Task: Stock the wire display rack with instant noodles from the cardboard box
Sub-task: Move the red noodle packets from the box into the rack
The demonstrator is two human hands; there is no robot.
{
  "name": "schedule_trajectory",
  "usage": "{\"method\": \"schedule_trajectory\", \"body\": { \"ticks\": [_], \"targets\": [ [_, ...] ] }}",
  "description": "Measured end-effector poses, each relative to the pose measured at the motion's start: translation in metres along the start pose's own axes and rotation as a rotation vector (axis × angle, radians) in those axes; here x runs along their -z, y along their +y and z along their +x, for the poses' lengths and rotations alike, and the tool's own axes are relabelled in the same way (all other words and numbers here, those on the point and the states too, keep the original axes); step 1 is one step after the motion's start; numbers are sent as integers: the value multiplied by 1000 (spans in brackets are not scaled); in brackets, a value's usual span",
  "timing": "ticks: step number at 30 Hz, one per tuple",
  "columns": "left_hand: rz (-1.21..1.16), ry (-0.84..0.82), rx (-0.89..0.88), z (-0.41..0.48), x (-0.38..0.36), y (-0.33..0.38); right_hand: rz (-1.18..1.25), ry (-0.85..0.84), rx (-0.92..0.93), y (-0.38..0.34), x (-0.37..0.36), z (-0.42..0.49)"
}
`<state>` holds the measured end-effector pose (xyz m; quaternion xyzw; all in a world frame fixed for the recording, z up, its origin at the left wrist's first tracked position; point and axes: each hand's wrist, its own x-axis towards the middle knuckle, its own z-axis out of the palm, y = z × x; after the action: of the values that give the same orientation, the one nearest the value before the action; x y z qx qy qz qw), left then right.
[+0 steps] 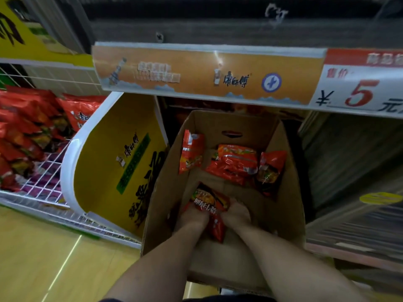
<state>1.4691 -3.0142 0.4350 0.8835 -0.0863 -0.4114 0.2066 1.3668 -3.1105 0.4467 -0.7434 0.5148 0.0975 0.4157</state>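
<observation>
1. The cardboard box (290, 192) stood open on the floor (39, 258), beneath the front edge of a shelf and just right of the wire display rack (43, 188).
2. Both bare forearms reached down into the near end of the box. The left hand (193, 214) and the right hand (236, 212) lay close together, one on each side of the held packets (210, 199).
3. Each hand's grip was clamped on those packets: the left hand's fingers curled over their left edge and the right hand's over their right edge. The top packet showed a dark picture with white lettering; a red packet end stuck out below it, between the wrists.
4. More instant noodles lay deeper in the box, apart from the hands:
   - an upright packet (191, 154) leaning against the left wall
   - a loose pile (236, 162) in the middle of the bottom
   - a tilted packet (271, 168) against the right wall
5. The rack already held stocked packets (28, 131), red ones lying in overlapping rows on its white wire shelf.
6. A yellow side panel (113, 162) with dark lettering closed the rack's right end, just beside the box's left wall.
7. Above the box ran an orange shelf strip (196, 75), with a price tag (359, 88) at its right end showing a red 5.
</observation>
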Motion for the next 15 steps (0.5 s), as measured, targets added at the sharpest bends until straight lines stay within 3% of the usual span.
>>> {"method": "schedule_trajectory", "body": {
  "ticks": [6, 15],
  "targets": [
    [-212, 17, 27, -11, 5, 4, 43, -60, -154, -6, 3, -6],
    [-581, -1, -2, -36, 18, 5, 646, -20, -370, 4, -1, -29]
  ]
}}
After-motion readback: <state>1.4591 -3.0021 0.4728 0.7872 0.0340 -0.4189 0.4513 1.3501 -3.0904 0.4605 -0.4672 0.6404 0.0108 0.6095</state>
